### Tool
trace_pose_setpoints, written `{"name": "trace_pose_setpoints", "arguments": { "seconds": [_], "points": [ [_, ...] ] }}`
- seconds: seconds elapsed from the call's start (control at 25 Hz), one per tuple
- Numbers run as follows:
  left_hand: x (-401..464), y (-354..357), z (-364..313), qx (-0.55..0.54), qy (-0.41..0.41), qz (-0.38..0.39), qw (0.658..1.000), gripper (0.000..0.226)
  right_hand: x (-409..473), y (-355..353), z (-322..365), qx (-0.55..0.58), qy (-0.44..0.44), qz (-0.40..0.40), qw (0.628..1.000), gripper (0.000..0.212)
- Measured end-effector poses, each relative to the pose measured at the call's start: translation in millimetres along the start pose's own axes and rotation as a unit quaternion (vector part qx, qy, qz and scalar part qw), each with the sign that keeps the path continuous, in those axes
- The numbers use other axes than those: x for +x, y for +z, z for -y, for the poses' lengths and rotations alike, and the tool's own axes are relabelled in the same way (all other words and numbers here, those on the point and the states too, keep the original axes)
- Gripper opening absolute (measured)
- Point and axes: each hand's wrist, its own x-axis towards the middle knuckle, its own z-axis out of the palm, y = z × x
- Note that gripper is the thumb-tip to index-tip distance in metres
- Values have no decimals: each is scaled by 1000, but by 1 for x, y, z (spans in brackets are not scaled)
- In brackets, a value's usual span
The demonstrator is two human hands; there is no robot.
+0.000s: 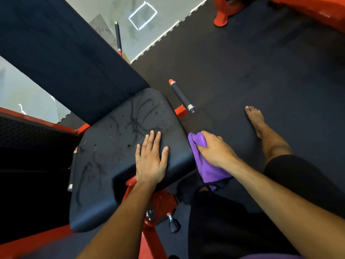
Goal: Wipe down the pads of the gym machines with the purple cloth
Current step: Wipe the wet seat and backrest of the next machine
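The black seat pad [112,150] of a red-framed gym machine fills the middle of the head view, cracked and speckled on top. My left hand [151,159] lies flat on its right half, fingers straight. My right hand [214,148] grips the bunched purple cloth [205,165] against the seat pad's right side edge; the cloth hangs down below my hand. A long black back pad [61,53] rises at the upper left, behind the seat.
A black handle with a red tip [182,96] sticks out to the right of the seat. Red frame bars [151,240] and an adjustment knob [174,225] sit under the pad. My bare foot [255,118] stands on the dark rubber floor [261,62]. Another red machine [229,8] is at the top right.
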Motion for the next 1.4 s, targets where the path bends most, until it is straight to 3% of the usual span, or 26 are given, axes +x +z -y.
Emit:
{"name": "trace_pose_setpoints", "arguments": {
  "seconds": [0.16, 0.24, 0.36, 0.48, 0.56, 0.68, 0.84, 0.96, 1.0, 1.08, 1.12, 1.28, 1.4],
  "points": [
    [-8, -17, -3, -23, -26, 56, 998, 71, -33, -30, 15, 72, -113, -6, 991, 15],
    [5, -39, -16, -134, -58, 124, 981, 69, -51, -54, 32, 69, -189, -13, 980, 15],
    [6, -101, -43, -445, 1, 175, 878, 60, -66, -92, 77, 21, -259, -41, 965, 23],
    [-12, -165, -95, -537, 100, 59, 835, 58, -77, -128, 135, -32, -332, -63, 941, 25],
    [-23, -190, -100, -560, 153, -4, 815, 40, -86, -147, 167, -77, -355, -76, 929, 25],
    [-19, -210, -96, -580, 135, -60, 801, 15, -96, -170, 192, -140, -357, -121, 916, 35],
    [-21, -231, -97, -637, 106, -144, 750, 21, -106, -172, 217, -154, -346, -146, 914, 44],
    [-39, -235, -105, -580, 38, -260, 772, 61, -102, -164, 240, -90, -325, -202, 920, 41],
    [-49, -228, -109, -558, 64, -260, 786, 76, -99, -162, 246, -56, -314, -215, 923, 40],
    [-66, -210, -113, -463, 155, -211, 847, 95, -89, -157, 253, -18, -303, -219, 927, 36],
    [-68, -204, -112, -413, 181, -204, 869, 93, -83, -152, 255, -12, -297, -211, 931, 33],
    [-52, -217, -95, -408, 126, -268, 864, 44, -76, -140, 255, 12, -276, -184, 943, 27],
    [-41, -243, -86, -425, 96, -267, 860, 42, -73, -143, 254, 69, -277, -168, 944, 26]
  ]
}}
